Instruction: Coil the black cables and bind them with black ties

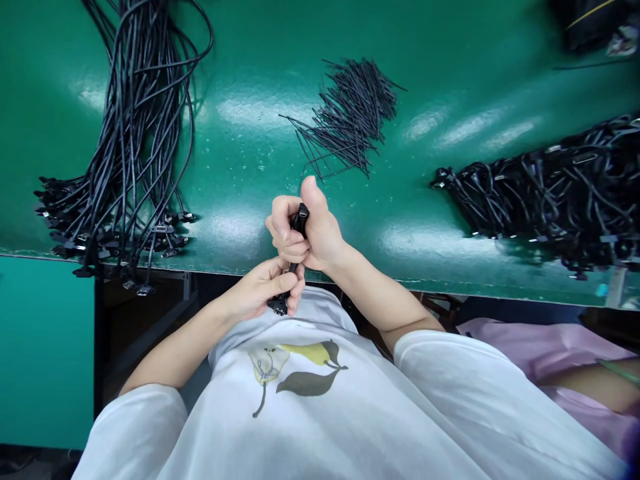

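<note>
A coiled black cable [301,217] stands roughly upright between my hands, just in front of the table's near edge. My right hand [320,230] is curled around its upper part, thumb raised, with a connector end showing by the fingers. Lower down, my left hand [265,287] pinches the same cable, and black connectors [278,305] stick out below the fingers. Much of the cable's middle is hidden by my fingers. Beyond my hands lies a loose pile of short thin black ties [353,110]; a thin dark strand shows just above my right thumb.
Long black cables [140,120] lie at left on the green table [250,40], their connectors hanging over the near edge. Bundled black cables [550,187] are heaped at right. A dark bundle [593,23] sits at the far right. Another person's pink clothing [540,347] shows at lower right.
</note>
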Demonstrator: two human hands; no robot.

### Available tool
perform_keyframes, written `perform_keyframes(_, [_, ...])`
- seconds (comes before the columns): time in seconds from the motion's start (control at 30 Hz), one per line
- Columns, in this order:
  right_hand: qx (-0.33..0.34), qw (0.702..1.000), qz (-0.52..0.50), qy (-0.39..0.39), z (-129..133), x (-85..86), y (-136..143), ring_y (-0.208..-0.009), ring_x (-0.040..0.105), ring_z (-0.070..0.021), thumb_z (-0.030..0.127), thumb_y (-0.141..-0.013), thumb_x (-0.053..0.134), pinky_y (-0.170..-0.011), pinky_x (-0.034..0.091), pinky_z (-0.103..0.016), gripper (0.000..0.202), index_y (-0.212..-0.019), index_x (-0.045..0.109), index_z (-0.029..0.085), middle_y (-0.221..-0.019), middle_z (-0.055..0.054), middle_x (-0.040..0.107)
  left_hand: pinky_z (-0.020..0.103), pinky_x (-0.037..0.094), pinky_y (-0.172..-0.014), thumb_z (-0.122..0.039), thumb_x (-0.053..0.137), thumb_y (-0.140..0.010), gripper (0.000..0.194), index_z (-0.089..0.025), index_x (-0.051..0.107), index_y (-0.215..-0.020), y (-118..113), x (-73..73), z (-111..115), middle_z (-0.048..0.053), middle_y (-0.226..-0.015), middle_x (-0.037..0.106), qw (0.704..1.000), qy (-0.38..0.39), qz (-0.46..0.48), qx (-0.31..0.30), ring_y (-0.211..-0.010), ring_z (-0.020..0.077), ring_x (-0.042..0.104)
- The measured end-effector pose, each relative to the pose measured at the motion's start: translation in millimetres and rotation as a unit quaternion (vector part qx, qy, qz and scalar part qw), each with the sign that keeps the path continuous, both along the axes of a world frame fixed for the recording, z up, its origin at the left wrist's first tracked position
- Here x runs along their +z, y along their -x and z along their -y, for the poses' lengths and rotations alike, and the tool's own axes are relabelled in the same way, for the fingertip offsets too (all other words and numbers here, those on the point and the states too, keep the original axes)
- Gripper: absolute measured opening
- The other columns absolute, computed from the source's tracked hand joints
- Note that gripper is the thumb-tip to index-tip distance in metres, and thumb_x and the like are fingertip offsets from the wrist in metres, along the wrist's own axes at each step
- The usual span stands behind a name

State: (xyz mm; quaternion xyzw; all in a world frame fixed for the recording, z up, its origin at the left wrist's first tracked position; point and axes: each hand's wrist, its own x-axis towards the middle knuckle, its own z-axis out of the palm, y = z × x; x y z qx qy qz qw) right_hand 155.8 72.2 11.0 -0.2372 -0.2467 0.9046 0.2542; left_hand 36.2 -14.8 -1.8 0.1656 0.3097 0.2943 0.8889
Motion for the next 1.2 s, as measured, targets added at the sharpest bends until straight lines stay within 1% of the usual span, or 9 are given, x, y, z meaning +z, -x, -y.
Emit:
perform_keyframes(0.07, [-0.012, 0.999, 0.033, 0.007, 0, 1.8, 1, -0.037, 0.011, -0.002, 0.076, -0.088, 0.035, -0.032, 0.01, -0.014, 0.062, -0.064, 0.045, 0.019, -0.048, 0.01, 0.023, 0.022, 0.044, -0.049, -0.044, 0.079, -0.074, 0.041, -0.016, 0.052, -0.084, 0, 1.4, -2, -0.005, -0.061, 0.052, 1.0, 0.002, -0.017, -0.001, -0.049, 0.0073, 0.048])
perform_keyframes(0.3, [-0.05, 0.995, 0.085, 0.015, 4, 0.0, 9, -0.038, 0.012, -0.0013, 0.075, -0.086, 0.043, -0.033, 0.01, -0.014, 0.06, -0.067, 0.046, 0.018, -0.05, 0.009, 0.027, 0.028, 0.05, -0.068, -0.054, 0.077, -0.073, 0.047, -0.015, 0.053, -0.081, 2, -1.1, -4, 0.003, -0.078, 0.062, 0.998, 0.0, -0.068, 0.014, -0.069, 0.0129, 0.061])
perform_keyframes(0.43, [-0.036, 0.997, 0.066, 0.025, 1, -2.7, 13, -0.038, 0.01, -0.0014, 0.076, -0.086, 0.041, -0.032, 0.01, -0.013, 0.061, -0.067, 0.044, 0.019, -0.049, 0.01, 0.025, 0.022, 0.046, -0.057, -0.051, 0.082, -0.068, 0.048, -0.015, 0.052, -0.078, 4, -2.8, -4, 0.0, -0.072, 0.058, 0.999, 0.027, -0.029, -0.008, -0.06, 0.0098, 0.056])
perform_keyframes(0.57, [-0.051, 0.997, 0.038, 0.044, -5, -4.4, 13, -0.038, 0.006, -0.0017, 0.074, -0.089, 0.037, -0.03, 0.009, -0.013, 0.06, -0.066, 0.042, 0.019, -0.048, 0.011, 0.022, 0.019, 0.039, -0.048, -0.058, 0.076, -0.072, 0.049, -0.015, 0.052, -0.076, 2, 1.5, -6, -0.002, -0.066, 0.05, 0.995, 0.092, 0.005, 0.024, -0.054, 0.0088, 0.05])
perform_keyframes(0.67, [-0.062, 0.995, 0.033, 0.064, -7, -4.7, 12, -0.038, 0.006, -0.0018, 0.072, -0.092, 0.035, -0.029, 0.009, -0.013, 0.059, -0.066, 0.04, 0.019, -0.048, 0.011, 0.022, 0.02, 0.041, -0.051, -0.048, 0.073, -0.079, 0.039, -0.014, 0.055, -0.081, 3, 4.3, -6, -0.001, -0.069, 0.048, 0.988, 0.142, 0.049, 0.039, -0.058, 0.009, 0.05])
perform_keyframes(0.8, [-0.066, 0.995, 0.03, 0.069, -7, -5.3, 14, -0.036, 0.008, -0.0013, 0.073, -0.09, 0.036, -0.029, 0.009, -0.012, 0.059, -0.066, 0.041, 0.019, -0.048, 0.011, 0.023, 0.019, 0.042, -0.055, -0.034, 0.081, -0.074, 0.033, -0.014, 0.056, -0.082, 4, 0.8, -4, -0.001, -0.072, 0.048, 0.989, 0.127, 0.062, 0.05, -0.062, 0.0083, 0.051])
perform_keyframes(0.9, [-0.059, 0.995, 0.018, 0.073, -6, -7.8, 15, -0.036, 0.008, -0.0013, 0.073, -0.089, 0.039, -0.029, 0.009, -0.012, 0.059, -0.067, 0.041, 0.019, -0.048, 0.011, 0.023, 0.021, 0.044, -0.058, -0.036, 0.087, -0.065, 0.042, -0.014, 0.054, -0.08, 3, -2.9, -2, -0.001, -0.073, 0.05, 0.992, 0.107, 0.04, 0.048, -0.064, 0.0099, 0.055])
perform_keyframes(1.0, [-0.05, 0.995, 0.005, 0.091, -8, -10.8, 13, -0.036, 0.006, -0.0017, 0.069, -0.092, 0.037, -0.028, 0.01, -0.011, 0.056, -0.067, 0.039, 0.019, -0.048, 0.011, 0.022, 0.023, 0.044, -0.055, -0.049, 0.081, -0.07, 0.044, -0.015, 0.057, -0.083, 1, -1.8, 1, -0.001, -0.069, 0.05, 0.991, 0.113, 0.035, 0.059, -0.059, 0.0107, 0.054])
perform_keyframes(1.2, [-0.013, 0.997, -0.022, 0.071, -6, -14.0, 10, -0.038, 0.005, -0.0016, 0.068, -0.094, 0.034, -0.028, 0.011, -0.011, 0.056, -0.067, 0.04, 0.019, -0.049, 0.011, 0.021, 0.024, 0.047, -0.057, -0.037, 0.084, -0.07, 0.036, -0.016, 0.056, -0.079, 3, -2.1, 5, -0.002, -0.068, 0.048, 0.992, 0.11, 0.039, 0.048, -0.061, 0.0102, 0.051])
